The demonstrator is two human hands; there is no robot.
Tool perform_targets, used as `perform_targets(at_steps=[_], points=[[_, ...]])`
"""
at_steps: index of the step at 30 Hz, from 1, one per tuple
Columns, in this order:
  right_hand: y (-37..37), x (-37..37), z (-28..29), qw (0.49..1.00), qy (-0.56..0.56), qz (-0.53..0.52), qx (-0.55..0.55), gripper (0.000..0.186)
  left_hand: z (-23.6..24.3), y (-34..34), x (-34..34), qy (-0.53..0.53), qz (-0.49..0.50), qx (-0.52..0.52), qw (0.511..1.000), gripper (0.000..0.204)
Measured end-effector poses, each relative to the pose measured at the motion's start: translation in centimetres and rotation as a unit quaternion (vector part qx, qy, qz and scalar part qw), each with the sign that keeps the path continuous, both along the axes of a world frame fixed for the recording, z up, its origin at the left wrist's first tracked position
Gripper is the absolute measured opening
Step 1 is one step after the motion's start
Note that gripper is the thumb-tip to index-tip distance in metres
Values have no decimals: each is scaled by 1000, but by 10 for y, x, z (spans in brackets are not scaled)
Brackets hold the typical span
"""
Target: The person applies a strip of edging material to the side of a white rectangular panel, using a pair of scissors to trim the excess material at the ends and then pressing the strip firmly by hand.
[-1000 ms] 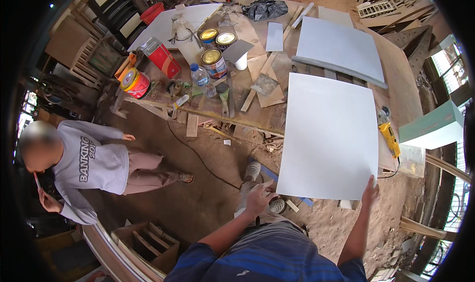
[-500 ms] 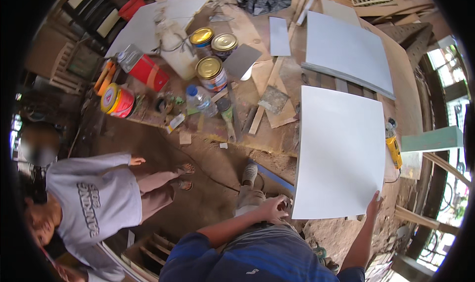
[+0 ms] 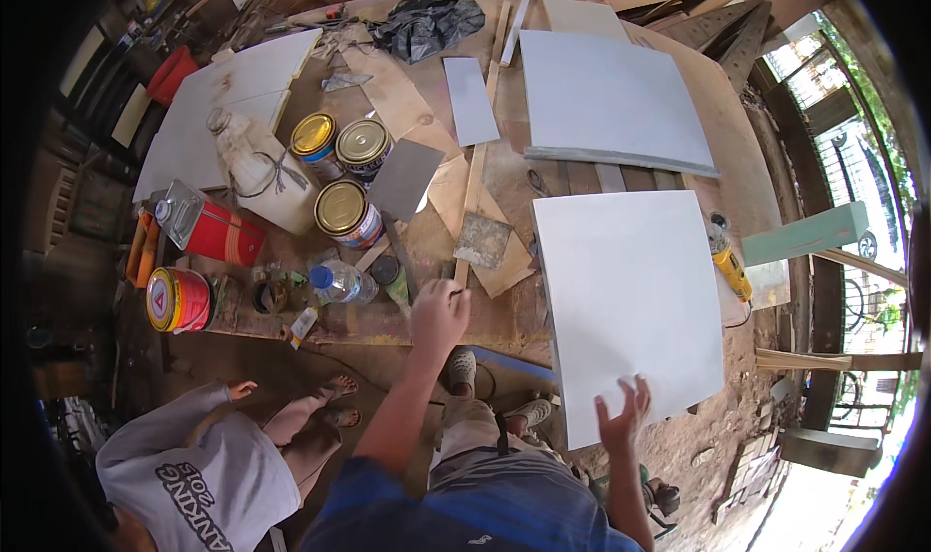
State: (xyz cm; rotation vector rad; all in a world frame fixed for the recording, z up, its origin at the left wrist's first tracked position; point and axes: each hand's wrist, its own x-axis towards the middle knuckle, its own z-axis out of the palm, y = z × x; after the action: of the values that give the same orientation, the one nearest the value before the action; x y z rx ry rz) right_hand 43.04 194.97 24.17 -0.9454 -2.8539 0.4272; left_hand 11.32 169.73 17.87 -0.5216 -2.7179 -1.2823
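Note:
A flat white panel (image 3: 635,300) lies on the right part of the workbench, its near end jutting past the bench edge. My right hand (image 3: 624,414) is over that near end, fingers spread, holding nothing. My left hand (image 3: 441,316) is raised by the bench's front edge, fingers curled closed; whatever they may hold is hidden. Closest to it are a paintbrush (image 3: 394,279) with a green handle, a wooden strip (image 3: 473,198) and a square grey plate (image 3: 482,240). A clear water bottle (image 3: 344,283) with a blue cap lies left of the brush.
A stack of pale panels (image 3: 616,101) lies behind the white one. A yellow power tool (image 3: 729,266) sits on its right. Several paint cans (image 3: 347,211), a red metal tin (image 3: 215,230) and a white jug (image 3: 262,179) crowd the left. A person (image 3: 208,455) in a grey shirt stands at lower left.
My left hand has moved up and forward from near my waist to the bench edge. My right hand has shifted from the panel's near right corner onto its near end, fingers spreading. The view has turned.

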Motion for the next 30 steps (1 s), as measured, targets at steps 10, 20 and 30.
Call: perform_targets(at_steps=[10,20,30], points=[[-55,14,18,995,-86,54,-10,101,-11,115,-73,-19,-70,-80,994,24],[-55,34,-6,988,-132,78,-32,112,-5,94,-73,-61,3,-242,968,79],[-54,51,-8,989,-114,95,-3,113,8,74,-74,-79,57,-162,982,70]])
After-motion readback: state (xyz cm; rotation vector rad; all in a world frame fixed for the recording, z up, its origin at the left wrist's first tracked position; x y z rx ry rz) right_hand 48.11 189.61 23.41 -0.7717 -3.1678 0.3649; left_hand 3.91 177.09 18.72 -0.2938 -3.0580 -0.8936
